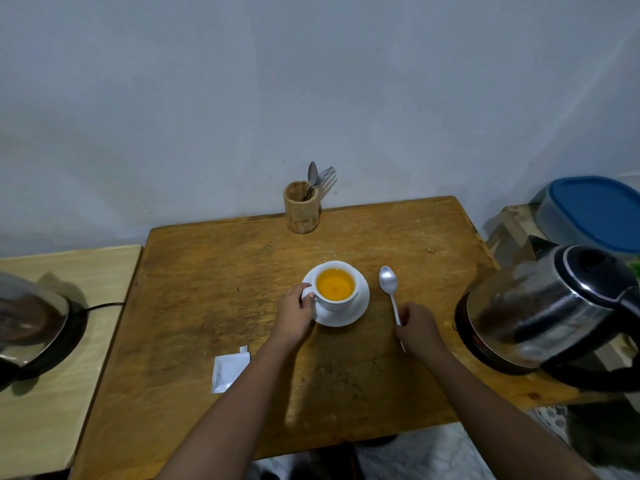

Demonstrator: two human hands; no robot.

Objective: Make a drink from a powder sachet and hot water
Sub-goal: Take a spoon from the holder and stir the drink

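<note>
A white cup (335, 287) stands upright on a white saucer (349, 315) near the centre of the wooden table (214, 296). The cup holds an orange drink (335, 285) that reaches close to the rim. Its handle points toward 9 o'clock.

The left hand (295, 315) sits at 8 o'clock of the cup. Its fingers are curled together around the handle, pinching it, with the thumb on the upper side. The hand overlaps the near-left edge of the saucer.

A metal spoon (389, 289) lies at 3 o'clock of the saucer, just beside it and not touching it. The bowl of the spoon points toward 12 o'clock and the handle runs toward 6 o'clock. The right hand (417, 327) pinches the lower end of the handle between thumb and curled fingers. Whether the bowl rests on the table cannot be told.

A torn white sachet (229, 370) lies flat on the table at 7 o'clock of the cup, well apart from it.

A steel kettle (550, 306) stands on its black base at 3 o'clock, at the right table edge. A wooden holder (301, 211) with a fork and spoons stands at 12 o'clock against the wall. A second kettle (31, 323) stands on a lighter side table (52, 427) at 9 o'clock. A blue-lidded container (595, 213) sits at 2 o'clock, beyond the table.
</note>
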